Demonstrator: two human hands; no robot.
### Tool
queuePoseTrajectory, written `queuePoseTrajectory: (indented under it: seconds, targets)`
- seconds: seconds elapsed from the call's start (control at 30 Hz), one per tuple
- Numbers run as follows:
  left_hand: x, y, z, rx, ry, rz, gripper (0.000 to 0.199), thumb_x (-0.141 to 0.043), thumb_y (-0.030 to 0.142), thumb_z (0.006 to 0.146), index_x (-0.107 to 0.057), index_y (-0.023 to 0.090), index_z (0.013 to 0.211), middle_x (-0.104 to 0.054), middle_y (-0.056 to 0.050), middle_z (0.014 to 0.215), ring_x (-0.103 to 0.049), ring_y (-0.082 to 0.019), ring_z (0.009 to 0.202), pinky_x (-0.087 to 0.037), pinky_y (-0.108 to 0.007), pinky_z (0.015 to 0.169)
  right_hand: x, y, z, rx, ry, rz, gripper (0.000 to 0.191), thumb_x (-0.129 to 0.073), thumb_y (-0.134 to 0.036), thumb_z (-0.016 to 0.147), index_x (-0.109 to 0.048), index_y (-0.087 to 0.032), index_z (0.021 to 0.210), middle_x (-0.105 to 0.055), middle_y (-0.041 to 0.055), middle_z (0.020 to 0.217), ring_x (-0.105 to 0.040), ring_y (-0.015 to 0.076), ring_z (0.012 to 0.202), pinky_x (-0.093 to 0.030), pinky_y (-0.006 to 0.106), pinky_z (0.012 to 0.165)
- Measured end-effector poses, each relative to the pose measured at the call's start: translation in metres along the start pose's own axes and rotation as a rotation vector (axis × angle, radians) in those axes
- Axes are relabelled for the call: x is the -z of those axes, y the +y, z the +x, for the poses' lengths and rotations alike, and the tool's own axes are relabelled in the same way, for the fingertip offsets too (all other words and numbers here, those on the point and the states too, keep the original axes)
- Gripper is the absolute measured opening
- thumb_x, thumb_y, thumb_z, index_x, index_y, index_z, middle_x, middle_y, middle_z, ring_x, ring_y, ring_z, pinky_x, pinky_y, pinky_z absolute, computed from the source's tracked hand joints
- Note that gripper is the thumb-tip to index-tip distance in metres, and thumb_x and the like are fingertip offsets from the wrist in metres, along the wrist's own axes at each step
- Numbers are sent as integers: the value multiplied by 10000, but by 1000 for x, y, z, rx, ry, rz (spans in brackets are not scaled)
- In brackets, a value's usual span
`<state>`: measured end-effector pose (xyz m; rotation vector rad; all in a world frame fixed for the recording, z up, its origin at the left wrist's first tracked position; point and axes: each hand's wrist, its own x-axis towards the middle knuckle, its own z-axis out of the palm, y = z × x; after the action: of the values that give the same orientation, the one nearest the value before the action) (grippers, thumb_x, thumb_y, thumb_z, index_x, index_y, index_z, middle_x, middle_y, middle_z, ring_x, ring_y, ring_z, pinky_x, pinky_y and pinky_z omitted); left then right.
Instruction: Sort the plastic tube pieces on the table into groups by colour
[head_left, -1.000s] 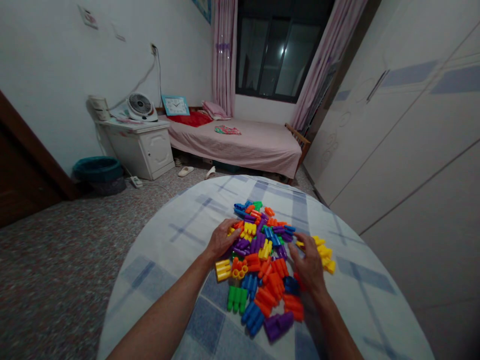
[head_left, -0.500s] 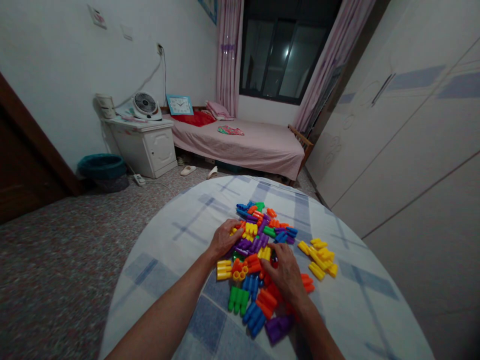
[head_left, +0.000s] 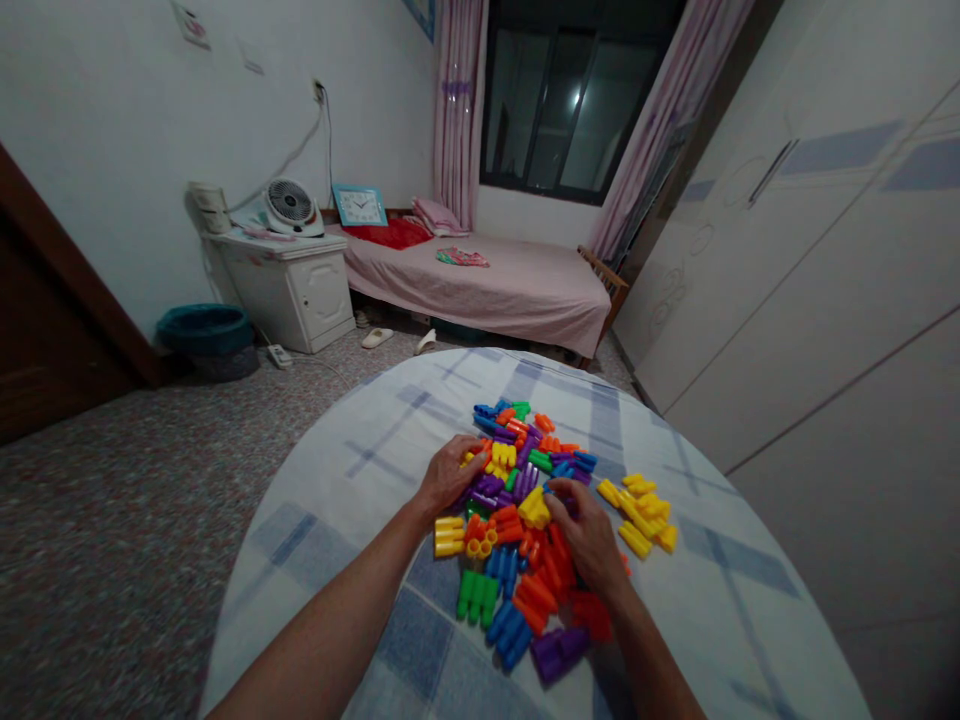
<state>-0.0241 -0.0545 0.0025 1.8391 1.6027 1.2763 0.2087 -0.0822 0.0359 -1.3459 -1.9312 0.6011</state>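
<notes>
Yellow block [head_left: 535,508] is showing amid the coloured blocks [head_left: 477,597] on the tabletop [head_left: 300,600], just left of the right hand [head_left: 589,530], whose fingertips are touching its right side; whether they are clamping it, I cannot tell. The left hand [head_left: 452,475], farther from it, is touching the pile's left edge, grip unclear. Both hands are sitting apart.

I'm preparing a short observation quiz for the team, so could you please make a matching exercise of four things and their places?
1. Fan
2. Right hand
3. Clock
4. Left hand

A. At the left edge of the block pile
B. On the bed
C. On the white cabinet
D. Over the right side of the block pile

Pairs: 1-C, 2-D, 3-B, 4-A
</notes>
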Motion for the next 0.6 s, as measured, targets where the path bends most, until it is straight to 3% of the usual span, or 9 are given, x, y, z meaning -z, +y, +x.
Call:
queuePoseTrajectory:
  seconds: [0.1, 0.17, 0.4, 0.5, 0.6]
  targets:
    - [0, 0, 0, -3, 0, 1, 243, -489, 319, 846, -645, 192, 982, -640, -52, 1051, -585, -177, 1012, -453, -312, 926, -5, 0, -4, 109, -95, -88, 430, -600, -404, 754, -574, -215, 1138, -608, 78, 1141, -547, 247, 1048, -422, 422, 918]
    - [0, 0, 0, -3, 5, 2, 238, -491, 315, 845, -647, 195, 979, -642, -51, 1048, -585, -178, 1008, -454, -317, 925, -8, -1, -6, 158, -106, -130, 425, -614, -357, 740, -580, -228, 1144, -610, 73, 1144, -539, 248, 1065, -417, 429, 934]
    - [0, -2, 0, -16, -1, -13, 251, -488, 337, 850, -646, 191, 978, -640, -54, 1043, -582, -179, 1000, -454, -323, 918, -1, -13, -3, 111, -45, -55, 268, -466, -320, 852, -600, -204, 1054, -640, 54, 1011, -594, 188, 921, -466, 328, 830]
    - [0, -2, 1, -9, 2, -14, 243, -491, 328, 848, -646, 188, 973, -638, -56, 1042, -582, -180, 1001, -454, -325, 921, 4, -35, -7, 120, -33, 22, 256, -401, -323, 887, -593, -205, 1008, -644, 47, 962, -597, 176, 877, -463, 291, 775]
    - [0, -1, 1, 5, 3, -7, 236, -490, 321, 847, -647, 195, 971, -639, -50, 1039, -582, -179, 1003, -453, -326, 925, -3, -64, -22, 150, -116, 84, 281, -330, -323, 916, -586, -211, 891, -635, 17, 806, -590, 146, 739, -448, 245, 655]
